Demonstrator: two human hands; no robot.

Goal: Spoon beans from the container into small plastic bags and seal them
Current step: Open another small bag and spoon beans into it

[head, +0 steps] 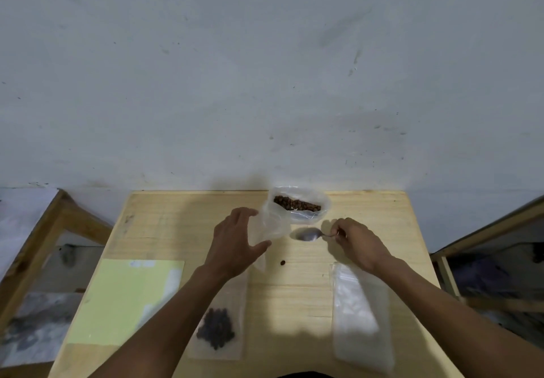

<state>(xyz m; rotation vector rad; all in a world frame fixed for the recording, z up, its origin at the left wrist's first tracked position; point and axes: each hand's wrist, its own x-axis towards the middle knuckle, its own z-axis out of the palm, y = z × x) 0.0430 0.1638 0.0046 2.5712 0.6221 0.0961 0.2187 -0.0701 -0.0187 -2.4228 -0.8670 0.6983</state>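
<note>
Beans (296, 203) lie in a clear plastic container (306, 214) at the upper centre of the wooden counter (294, 289), close to its far edge. Just left of the container, the left hand (235, 245) holds a small empty plastic bag (269, 227); thumb below and fingers above form the grip on the bag, whose mouth faces the container. The right hand (359, 242) sits right of centre, its grip pinching the handle of a metal spoon (309, 234). The spoon bowl points left and lies between the bag and the right hand, just below the container; it appears to carry no beans. One loose bean (283, 262) rests on the counter below the spoon. A filled bag (217, 327) with dark beans lies flat in the lower centre, partly under the left forearm. A stack of empty bags (359, 313) lies at lower right, under the right forearm. A pale yellow-green sheet (123, 301) lies at lower left of the counter.
</note>
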